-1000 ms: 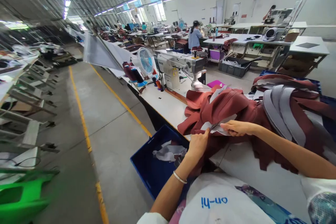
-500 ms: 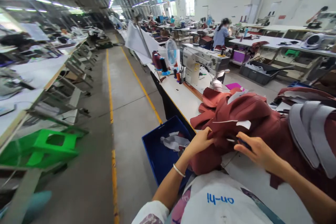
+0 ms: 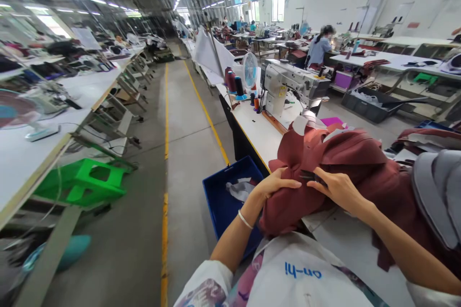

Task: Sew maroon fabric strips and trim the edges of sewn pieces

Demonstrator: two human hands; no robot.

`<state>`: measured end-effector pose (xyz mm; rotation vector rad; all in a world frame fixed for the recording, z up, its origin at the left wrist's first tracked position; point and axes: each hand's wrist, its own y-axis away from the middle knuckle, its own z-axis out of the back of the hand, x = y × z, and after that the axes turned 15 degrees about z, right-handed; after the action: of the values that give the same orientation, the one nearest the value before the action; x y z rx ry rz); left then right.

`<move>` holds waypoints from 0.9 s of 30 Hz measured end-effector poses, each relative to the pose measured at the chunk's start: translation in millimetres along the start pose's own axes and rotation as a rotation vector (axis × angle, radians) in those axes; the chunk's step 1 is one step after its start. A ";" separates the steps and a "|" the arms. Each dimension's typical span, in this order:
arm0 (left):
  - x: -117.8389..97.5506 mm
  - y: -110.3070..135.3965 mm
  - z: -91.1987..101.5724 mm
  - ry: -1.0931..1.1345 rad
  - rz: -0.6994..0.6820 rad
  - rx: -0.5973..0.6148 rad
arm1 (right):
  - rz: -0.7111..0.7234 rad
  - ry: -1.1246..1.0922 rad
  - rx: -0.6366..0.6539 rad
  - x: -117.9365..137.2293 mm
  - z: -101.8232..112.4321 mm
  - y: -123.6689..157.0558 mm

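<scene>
A heap of maroon fabric pieces (image 3: 345, 168) lies on the white worktable (image 3: 259, 134) in front of me. My left hand (image 3: 275, 184) rests on the near left edge of the heap, fingers curled over the cloth and gripping it. My right hand (image 3: 333, 187) presses on top of the heap beside it, fingers pinched on a small dark tool (image 3: 309, 176) that I cannot make out. A thin bracelet circles my left wrist. Grey-lined pieces (image 3: 435, 192) lie at the right.
A blue bin (image 3: 223, 201) with fabric scraps stands on the floor under the table edge. A white sewing machine (image 3: 291, 84), a small fan (image 3: 249, 71) and thread cones sit farther along the table. A person in blue works at the back. A green stool (image 3: 86, 182) stands left of the aisle.
My view has swung left. Both hands drew together on top of the maroon heap; the white pieces seen earlier are folded under or hidden.
</scene>
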<state>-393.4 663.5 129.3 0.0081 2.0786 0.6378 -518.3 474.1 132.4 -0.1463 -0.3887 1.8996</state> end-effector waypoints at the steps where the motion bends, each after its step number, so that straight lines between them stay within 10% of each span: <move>1: -0.3 -1.2 -0.2 -0.030 -0.006 0.012 | 0.021 0.005 0.015 -1.8 2.3 -4.8; 17: -5.6 -1.3 -0.4 -0.272 0.029 0.111 | 0.262 -0.105 0.175 -30.4 13.1 -30.0; 27: 6.7 6.2 -12.5 -0.693 -0.298 -0.783 | -0.189 -0.423 -0.245 11.6 -15.5 -10.8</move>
<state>-408.5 665.1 132.2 -0.4540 1.0510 1.0419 -508.4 491.3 122.6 0.1306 -0.8915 1.6843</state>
